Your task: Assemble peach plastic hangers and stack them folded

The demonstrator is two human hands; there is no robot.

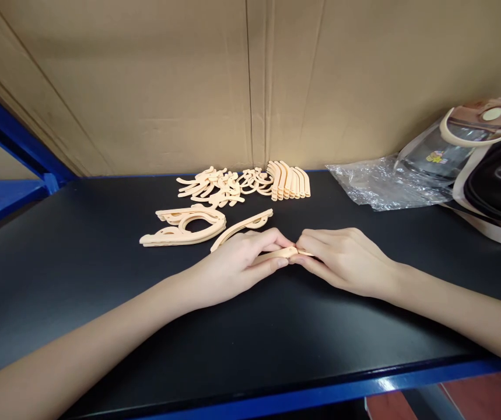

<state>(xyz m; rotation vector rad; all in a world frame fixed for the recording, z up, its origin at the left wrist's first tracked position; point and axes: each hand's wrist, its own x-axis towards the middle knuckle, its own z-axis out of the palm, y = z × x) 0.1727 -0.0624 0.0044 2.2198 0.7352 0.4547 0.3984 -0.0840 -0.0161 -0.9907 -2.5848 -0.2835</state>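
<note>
My left hand and right hand meet fingertip to fingertip, each grip closed on one end of a peach plastic piece. I hold it low over the black surface to keep it steady (wrists resting). Stacked pieces and loose pieces lie just behind, within reach.

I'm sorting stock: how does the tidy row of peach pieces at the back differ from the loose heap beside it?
The tidy row stands on edge, its pieces packed parallel; the loose heap lies flat and tangled, pointing every way. The row holds one curved shape; the heap looks mixed. Both are peach plastic on the black table, apart from the left hand and right hand.
</note>
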